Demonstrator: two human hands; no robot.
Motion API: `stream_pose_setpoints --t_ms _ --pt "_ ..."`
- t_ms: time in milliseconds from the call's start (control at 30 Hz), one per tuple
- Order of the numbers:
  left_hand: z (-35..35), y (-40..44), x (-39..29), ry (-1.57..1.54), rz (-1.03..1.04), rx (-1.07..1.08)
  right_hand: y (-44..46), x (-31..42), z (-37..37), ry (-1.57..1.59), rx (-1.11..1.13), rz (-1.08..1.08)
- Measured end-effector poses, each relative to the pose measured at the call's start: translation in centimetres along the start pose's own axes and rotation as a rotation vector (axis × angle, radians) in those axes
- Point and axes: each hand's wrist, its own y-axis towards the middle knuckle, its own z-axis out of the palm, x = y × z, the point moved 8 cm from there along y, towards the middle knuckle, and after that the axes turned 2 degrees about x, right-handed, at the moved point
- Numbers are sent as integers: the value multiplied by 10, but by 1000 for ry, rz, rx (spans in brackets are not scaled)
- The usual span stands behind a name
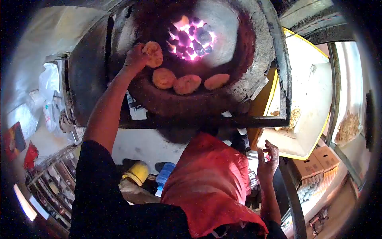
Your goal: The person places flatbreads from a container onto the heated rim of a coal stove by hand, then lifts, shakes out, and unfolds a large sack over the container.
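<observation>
My left hand [137, 57] reaches over the clay rim [179, 104] of a round oven, its fingers closed on the edge of a round flatbread [154, 54]. Beside it along the inner ledge lie three more browned flatbreads: one flatbread [163, 78] nearest my hand, a middle flatbread [187, 84] and a flatbread [217, 81] to the right. Glowing coals [191, 39] burn deeper in the oven. Low on the right, my right hand [269, 158] has its fingers apart with nothing in them, near a yellow-rimmed white container [306, 135].
A dark metal frame [207, 122] borders the oven. On the floor are a yellow bucket [137, 173] and a blue plastic container [165, 175]. Cardboard boxes [312, 165] and stacked egg trays [314, 189] stand at the right. A slatted rack [51, 185] is at the left.
</observation>
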Motion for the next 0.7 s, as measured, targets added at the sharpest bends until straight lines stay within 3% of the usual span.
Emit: stream_pose_setpoints --t_ms 167,233,300,333,400,433,500,533,633,700 --pt "19 20 9 70 45 0 -20 -49 14 40 29 293" --pt "18 21 10 81 31 3 -18 -43 16 32 4 271" --pt "25 18 4 391 54 155 -17 -45 20 -6 29 288" --pt "27 15 6 392 58 157 -16 -46 22 -5 27 292" --pt "36 10 9 580 233 46 -15 -54 24 54 15 348" --pt "54 14 18 648 484 71 -15 -63 25 90 13 335" --pt "74 8 28 656 797 112 -8 -62 15 -41 72 300" --pt "57 -4 24 919 675 -64 -5 -65 8 -65 60 271" --pt "24 -11 -34 874 163 202 14 -87 -21 -227 79 149" --pt "-3 -24 -55 686 289 -25 33 -113 -38 -293 46 119"
